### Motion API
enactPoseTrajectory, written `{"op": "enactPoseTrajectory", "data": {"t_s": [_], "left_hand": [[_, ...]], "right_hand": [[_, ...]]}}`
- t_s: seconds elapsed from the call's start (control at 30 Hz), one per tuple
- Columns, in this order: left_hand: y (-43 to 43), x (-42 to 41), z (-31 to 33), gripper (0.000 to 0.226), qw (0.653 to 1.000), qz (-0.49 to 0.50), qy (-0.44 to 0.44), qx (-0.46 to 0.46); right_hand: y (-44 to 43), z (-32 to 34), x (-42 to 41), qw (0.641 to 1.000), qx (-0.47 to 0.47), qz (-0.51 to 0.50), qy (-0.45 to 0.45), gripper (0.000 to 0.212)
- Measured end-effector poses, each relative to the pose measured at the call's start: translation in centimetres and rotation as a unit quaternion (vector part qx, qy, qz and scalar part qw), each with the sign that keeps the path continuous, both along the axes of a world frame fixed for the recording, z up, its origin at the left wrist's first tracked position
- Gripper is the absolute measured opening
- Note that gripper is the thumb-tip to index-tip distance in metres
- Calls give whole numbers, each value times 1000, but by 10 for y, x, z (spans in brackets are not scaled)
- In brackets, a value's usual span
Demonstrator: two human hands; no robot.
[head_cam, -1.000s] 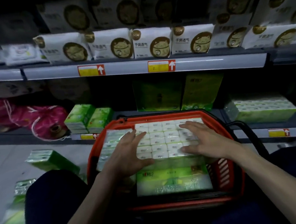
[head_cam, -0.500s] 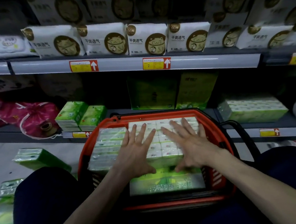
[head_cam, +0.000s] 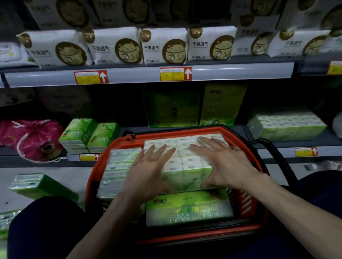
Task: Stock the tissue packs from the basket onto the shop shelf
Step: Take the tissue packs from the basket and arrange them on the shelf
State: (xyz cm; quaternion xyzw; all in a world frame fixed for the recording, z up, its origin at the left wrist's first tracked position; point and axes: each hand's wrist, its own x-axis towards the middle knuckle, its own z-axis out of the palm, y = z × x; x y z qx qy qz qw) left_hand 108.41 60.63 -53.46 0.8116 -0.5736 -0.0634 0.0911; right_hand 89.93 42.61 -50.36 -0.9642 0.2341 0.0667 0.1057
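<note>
Two dark-clothed knees (head_cam: 42, 233) frame the bottom of my view, and between them sits the red basket (head_cam: 248, 200), its black handle (head_cam: 276, 159) hanging off the right side. Nearest me inside it lies a green tissue pack (head_cam: 189, 208) with its printed face up. Just beyond that is the big multipack (head_cam: 185, 168) of small white and green tissue packs, and both of my hands are on it. My left hand (head_cam: 147, 175) lies flat on the left part of its top, fingers (head_cam: 157, 154) spread wide and straight, thumb down against the near face. My right hand (head_cam: 224, 164) mirrors it on the right part, fingers fanned out across the top, thumb hooked on the near face; neither hand is closed around anything. To the left of that multipack, still in the basket, a clear-wrapped stack of packs (head_cam: 116, 170) leans against the rim. On the floor to the left lie more green packs (head_cam: 37, 185), near my left knee. Past the basket, the lower shelf (head_cam: 287, 144) carries two small green packs (head_cam: 88, 134) on the left beside a pink drawstring bag (head_cam: 36, 137), tall green boxes (head_cam: 194, 106) at the back centre, and a wide green multipack (head_cam: 286, 126) on the right. Farthest up, the upper shelf (head_cam: 142, 75) holds a row of white packs with cat logos (head_cam: 165, 46) above yellow price tags (head_cam: 174, 74).
</note>
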Motion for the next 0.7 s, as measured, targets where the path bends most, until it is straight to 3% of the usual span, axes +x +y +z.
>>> {"op": "enactPoseTrajectory", "data": {"t_s": [0.2, 0.3, 0.4, 0.47, 0.57, 0.6, 0.63, 0.7], "left_hand": [[18, 10, 14, 115, 977, 50, 69, -197], [17, 7, 17, 119, 948, 120, 124, -266], [12, -5, 17, 125, 909, 196, 209, -301], [9, -10, 12, 122, 902, 234, 232, -279], [10, -8, 3, 104, 906, 247, 232, -255], [9, -7, 0, 95, 908, 242, 231, -254], [8, -6, -2, 90, 910, 240, 228, -248], [8, -4, -3, 91, 912, 236, 234, -243]], "right_hand": [[-9, 24, -16, 989, -24, -98, -106, 129], [-7, 28, -16, 960, 73, -201, -182, 138], [-8, 24, -12, 877, 220, -301, -303, 143], [-16, 22, -10, 805, 347, -372, -306, 136], [-33, 19, -10, 622, 587, -453, -251, 89], [-36, 18, -11, 575, 628, -468, -236, 76], [-37, 18, -13, 555, 644, -476, -225, 71], [-35, 19, -14, 555, 645, -479, -214, 62]]}}
